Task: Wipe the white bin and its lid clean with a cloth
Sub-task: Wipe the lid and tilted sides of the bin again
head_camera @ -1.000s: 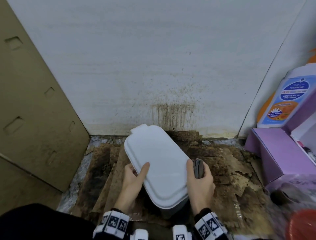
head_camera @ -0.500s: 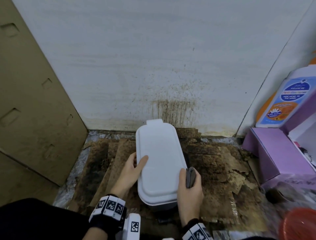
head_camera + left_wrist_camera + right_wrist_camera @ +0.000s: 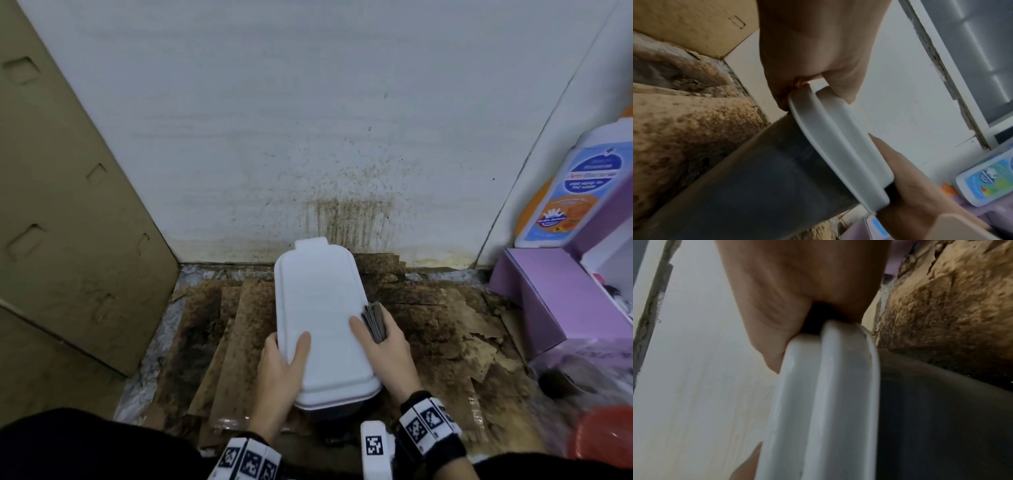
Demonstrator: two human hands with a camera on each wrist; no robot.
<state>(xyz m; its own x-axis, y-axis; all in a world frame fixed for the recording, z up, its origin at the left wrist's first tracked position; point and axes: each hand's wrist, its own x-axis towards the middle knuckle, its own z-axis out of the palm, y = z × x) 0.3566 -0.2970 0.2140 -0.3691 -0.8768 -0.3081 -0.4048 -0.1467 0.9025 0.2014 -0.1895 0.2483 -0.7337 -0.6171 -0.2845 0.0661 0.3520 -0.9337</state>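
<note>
Head view. White lid (image 3: 322, 318) sits closed on the bin, which stands on stained cardboard sheets (image 3: 431, 329) just in front of the spattered wall (image 3: 346, 219). Left hand (image 3: 277, 370) clasps the lid's left edge, thumb lying flat on top, fingers wrapped under the rim. Right hand (image 3: 387, 346) takes the lid's right edge the same way, with a folded grey cloth (image 3: 375, 320) trapped between its fingers and the lid's side. Likely a two-handed hold to square or shift the bin, cloth kept ready for wiping. Purple box (image 3: 555, 294) and a lotion bottle (image 3: 568, 192) stand well to the right of the lid.

Left wrist view. Thumb over the lid top, fingers curled beneath the rim; dark grey bin body (image 3: 760, 183) below the lid.

Right wrist view. Blurred. Palm pressed at the lid's edge; the dark patch under it is probably the cloth. Bin wall runs away right of the lid.
</note>
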